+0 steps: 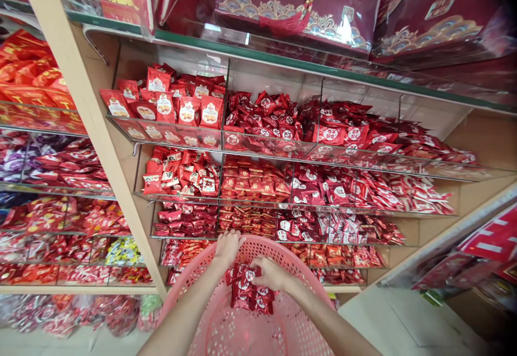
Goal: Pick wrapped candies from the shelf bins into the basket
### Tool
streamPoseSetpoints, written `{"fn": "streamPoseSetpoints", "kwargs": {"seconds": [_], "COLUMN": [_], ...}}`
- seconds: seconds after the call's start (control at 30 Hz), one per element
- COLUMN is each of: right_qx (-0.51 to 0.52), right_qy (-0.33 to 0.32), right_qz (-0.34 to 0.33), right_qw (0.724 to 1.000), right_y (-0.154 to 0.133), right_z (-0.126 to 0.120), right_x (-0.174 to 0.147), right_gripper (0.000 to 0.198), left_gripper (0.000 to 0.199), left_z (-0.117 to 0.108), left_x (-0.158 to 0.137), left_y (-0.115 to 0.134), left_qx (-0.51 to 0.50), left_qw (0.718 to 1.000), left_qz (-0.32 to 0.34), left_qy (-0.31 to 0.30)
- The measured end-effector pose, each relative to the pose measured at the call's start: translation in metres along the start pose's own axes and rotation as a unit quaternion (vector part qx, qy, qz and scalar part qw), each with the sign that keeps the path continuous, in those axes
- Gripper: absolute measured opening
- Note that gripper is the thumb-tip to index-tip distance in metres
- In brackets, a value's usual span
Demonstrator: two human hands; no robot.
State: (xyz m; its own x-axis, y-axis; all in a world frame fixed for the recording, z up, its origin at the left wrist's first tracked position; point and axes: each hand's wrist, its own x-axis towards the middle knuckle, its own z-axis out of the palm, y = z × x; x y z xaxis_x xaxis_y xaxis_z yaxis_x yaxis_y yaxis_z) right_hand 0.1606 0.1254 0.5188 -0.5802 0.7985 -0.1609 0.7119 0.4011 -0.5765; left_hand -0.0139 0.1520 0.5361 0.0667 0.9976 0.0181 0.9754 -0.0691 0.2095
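A large pink perforated plastic basket stands in front of the shelves. My left hand is closed over its far rim. Inside, a small heap of dark red candy packets with white round labels lies against the far wall of the basket. My right hand reaches in over the heap, its fingers curled at a red packet on top. Part of that packet is hidden by the fingers.
Clear-fronted shelf bins hold red candy packets, red biscuit packets and gold-red sweets. A glass shelf with maroon gift bags is overhead. A wooden upright stands left; bagged goods lie below.
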Motion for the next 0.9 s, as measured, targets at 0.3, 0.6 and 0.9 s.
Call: {"fn": "streamPoseSetpoints", "kwargs": {"seconds": [0.3,0.6,0.9], "right_qx": [-0.040,-0.066,-0.178], "right_qy": [0.081,0.323,0.287], "right_qz": [-0.061,-0.250,-0.214], "right_qw": [0.994,0.910,0.916], "right_y": [-0.038,-0.177,-0.173], "right_z": [-0.071,-0.248,-0.331], "right_x": [-0.013,-0.040,0.038], "right_gripper": [0.030,0.017,0.040], "left_gripper": [0.030,0.032,0.032], "left_z": [0.003,0.008,0.011], "left_x": [0.000,0.002,0.004], "left_y": [-0.002,-0.005,-0.007], "left_qx": [-0.007,-0.009,-0.009], "left_qw": [1.000,1.000,1.000], "left_qz": [-0.004,-0.008,-0.013], "left_qy": [0.000,0.009,0.008]}}
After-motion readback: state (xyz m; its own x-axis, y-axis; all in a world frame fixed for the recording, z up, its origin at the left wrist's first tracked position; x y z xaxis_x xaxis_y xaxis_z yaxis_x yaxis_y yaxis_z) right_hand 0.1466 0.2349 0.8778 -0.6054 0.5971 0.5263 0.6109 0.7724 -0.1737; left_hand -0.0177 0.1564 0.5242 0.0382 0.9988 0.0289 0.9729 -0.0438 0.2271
